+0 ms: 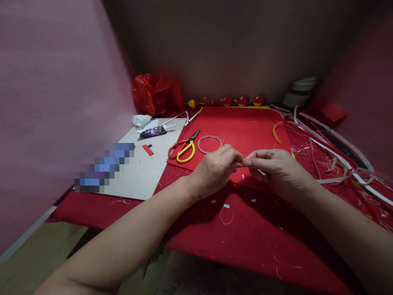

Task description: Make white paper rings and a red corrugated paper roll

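My left hand (218,164) and my right hand (274,167) meet over a red corrugated sheet (245,127). Pinched between their fingertips is a small orange-red piece (242,162), mostly hidden by the fingers, so its kind is unclear. Just beyond my left hand, a thin wire-like ring (209,144) lies on the sheet. Scissors (184,148) with one orange-red and one yellow handle rest to the left of it, blades slightly apart. A curled yellow strip (276,133) lies past my right hand.
A pale board (153,172) at left bears a glue tube (154,131) and a small red scrap (147,150). Several small red and yellow bird figures (242,100) line the back, near a red plastic bag (156,94). Tangled strips (337,164) spread at right, before a lidded cup (301,91).
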A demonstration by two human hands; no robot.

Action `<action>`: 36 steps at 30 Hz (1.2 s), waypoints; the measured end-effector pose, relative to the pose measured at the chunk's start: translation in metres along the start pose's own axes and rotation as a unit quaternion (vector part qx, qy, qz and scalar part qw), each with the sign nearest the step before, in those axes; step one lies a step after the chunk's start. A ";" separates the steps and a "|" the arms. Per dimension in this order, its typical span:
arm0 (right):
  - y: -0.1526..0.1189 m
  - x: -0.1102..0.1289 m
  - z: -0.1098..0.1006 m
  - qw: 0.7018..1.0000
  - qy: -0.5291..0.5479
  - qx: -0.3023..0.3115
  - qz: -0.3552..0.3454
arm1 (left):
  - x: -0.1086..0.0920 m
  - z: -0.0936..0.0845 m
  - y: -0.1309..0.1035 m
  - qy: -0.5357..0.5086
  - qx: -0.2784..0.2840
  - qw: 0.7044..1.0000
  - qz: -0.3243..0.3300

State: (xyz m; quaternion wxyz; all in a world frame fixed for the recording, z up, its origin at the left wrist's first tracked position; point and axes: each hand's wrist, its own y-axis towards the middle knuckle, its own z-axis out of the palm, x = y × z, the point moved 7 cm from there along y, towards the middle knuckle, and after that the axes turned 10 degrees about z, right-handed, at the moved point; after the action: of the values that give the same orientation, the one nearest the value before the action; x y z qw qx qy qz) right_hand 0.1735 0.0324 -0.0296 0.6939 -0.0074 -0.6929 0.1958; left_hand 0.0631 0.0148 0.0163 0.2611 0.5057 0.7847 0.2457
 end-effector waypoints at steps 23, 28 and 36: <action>-0.001 -0.005 0.003 1.000 0.004 0.006 0.020 | -0.002 0.007 -0.003 0.113 0.050 0.992 0.033; 0.001 -0.006 0.002 1.000 0.019 0.009 0.016 | -0.005 0.004 0.000 0.092 0.029 0.995 0.031; -0.001 0.001 0.004 0.998 0.041 0.042 0.008 | 0.008 -0.003 -0.002 -0.141 -0.068 0.986 -0.052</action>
State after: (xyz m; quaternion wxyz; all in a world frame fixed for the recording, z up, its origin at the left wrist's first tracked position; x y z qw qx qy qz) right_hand 0.1698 0.0302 -0.0286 0.7200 0.0082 -0.6549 0.2295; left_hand 0.0569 0.0213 0.0163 0.4157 0.4750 0.7464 0.2107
